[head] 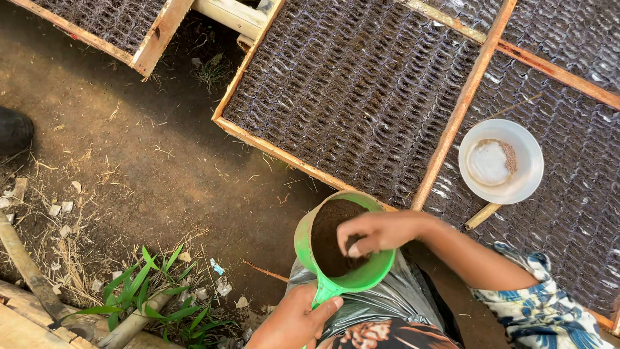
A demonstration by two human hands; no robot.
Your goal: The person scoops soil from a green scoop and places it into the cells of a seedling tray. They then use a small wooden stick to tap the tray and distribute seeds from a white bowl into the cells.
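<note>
A green plastic scoop cup (pixel 361 276) filled with dark soil is held by its handle in my left hand (pixel 294 318), low in the middle of the view. My right hand (pixel 374 231) reaches into the cup from the right, fingers pinched in the soil. The cup hovers just off the near edge of a wooden-framed seedling tray (pixel 452 123) packed with small soil-filled cells. A white bowl (pixel 516 184) holding a little pale and brownish granular material rests on the tray to the right of my right hand.
A grey plastic bag (pixel 387 298) lies under the cup. Bare earth (pixel 129 148) spreads to the left, with green leaves (pixel 148 291) and bamboo poles (pixel 26 271) at bottom left. Another framed tray (pixel 145 39) sits at top left. A dark rounded object (pixel 13 129) is at the left edge.
</note>
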